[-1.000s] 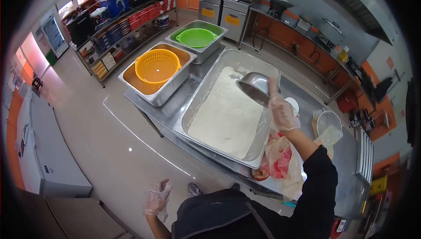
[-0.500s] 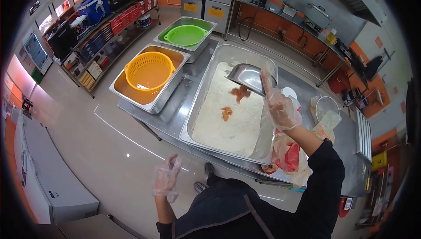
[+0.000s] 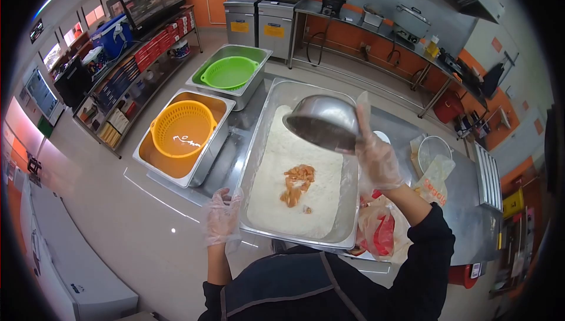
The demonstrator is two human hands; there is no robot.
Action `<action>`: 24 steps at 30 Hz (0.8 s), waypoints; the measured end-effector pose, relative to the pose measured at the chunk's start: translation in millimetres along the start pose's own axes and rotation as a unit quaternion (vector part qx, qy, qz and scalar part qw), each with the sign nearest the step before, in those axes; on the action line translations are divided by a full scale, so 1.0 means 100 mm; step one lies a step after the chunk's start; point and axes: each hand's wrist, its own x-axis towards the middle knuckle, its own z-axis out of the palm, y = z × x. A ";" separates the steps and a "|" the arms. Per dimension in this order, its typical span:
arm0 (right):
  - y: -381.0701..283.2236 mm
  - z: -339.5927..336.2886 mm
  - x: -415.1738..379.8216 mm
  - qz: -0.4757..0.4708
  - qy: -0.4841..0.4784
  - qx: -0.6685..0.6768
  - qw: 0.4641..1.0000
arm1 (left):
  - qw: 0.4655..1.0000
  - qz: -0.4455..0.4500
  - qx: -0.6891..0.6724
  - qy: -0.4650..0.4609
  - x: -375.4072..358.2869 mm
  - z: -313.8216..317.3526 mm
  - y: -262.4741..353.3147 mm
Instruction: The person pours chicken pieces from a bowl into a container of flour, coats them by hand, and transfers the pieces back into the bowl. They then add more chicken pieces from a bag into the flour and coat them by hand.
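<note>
- Leftmost, to the left of the flour pan (image 3: 353,194), an orange colander (image 3: 183,129) sits inside a steel pan (image 3: 206,156) holding orange liquid; behind that, a green colander (image 3: 229,72) sits in a second steel pan (image 3: 256,79).
- Left hand (image 3: 222,222), in a clear plastic glove, hangs just off the flour pan's near left corner; its fingers are loosely spread and grip nothing.
- Flour pan: a large steel tray on the counter (image 3: 471,227), with a bed of white flour. Orange marinated pieces (image 3: 296,183) lie in a small heap on the flour, near the middle.
- Steel bowl (image 3: 322,122) is held above the flour pan's far half, tipped with its mouth down.
- Right hand (image 3: 375,156), also gloved, is clamped on the bowl's right rim, over the flour pan's right edge.
- Right of the flour pan, a red and clear plastic bag (image 3: 376,230) and a paper bag (image 3: 434,179) lie on the counter.
</note>
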 end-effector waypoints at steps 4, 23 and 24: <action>0.18 -0.19 0.12 0.256 -0.080 0.153 0.951 | 0.987 0.033 0.155 -0.021 0.22 0.18 -0.23; 0.30 -0.28 0.11 0.243 -0.190 0.287 0.907 | 0.892 0.438 0.103 -0.052 0.26 0.11 1.84; 0.17 -0.27 0.20 0.222 -0.221 0.260 0.913 | 0.885 0.443 0.113 -0.089 0.27 0.21 1.96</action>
